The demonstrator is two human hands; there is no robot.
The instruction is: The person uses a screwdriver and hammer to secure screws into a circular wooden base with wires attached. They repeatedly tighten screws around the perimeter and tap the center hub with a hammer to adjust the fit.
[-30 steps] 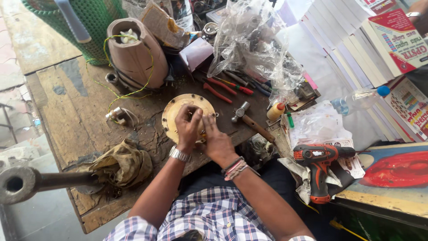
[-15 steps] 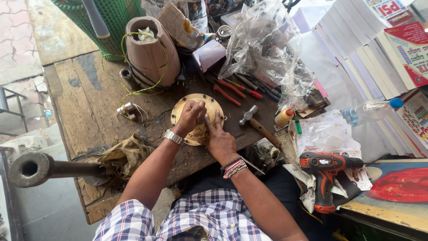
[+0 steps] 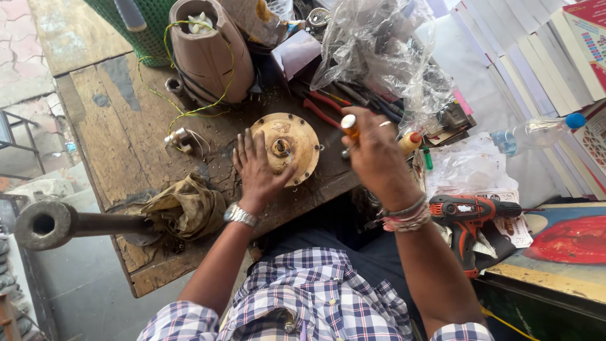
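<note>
A round tan metal disc (image 3: 297,136) with a central hub lies flat on the worn wooden bench (image 3: 120,145). My left hand (image 3: 255,167), a watch on its wrist, lies spread on the disc's left edge. My right hand (image 3: 377,155) is raised just right of the disc, closed around a small tool with an orange handle (image 3: 348,124). The tool's working end is hidden behind my fingers.
Behind the disc stand a tan cone-shaped housing (image 3: 205,53) trailing yellow-green wire, red-handled pliers (image 3: 322,104) and a crumpled plastic bag (image 3: 385,50). A red cordless drill (image 3: 467,218) lies at right, with a dirty rag (image 3: 186,208) and a metal pipe (image 3: 57,221) at left.
My right hand has lifted off the disc, moved right and now grips the orange-handled tool. My left hand stays on the disc with its fingers spread wider.
</note>
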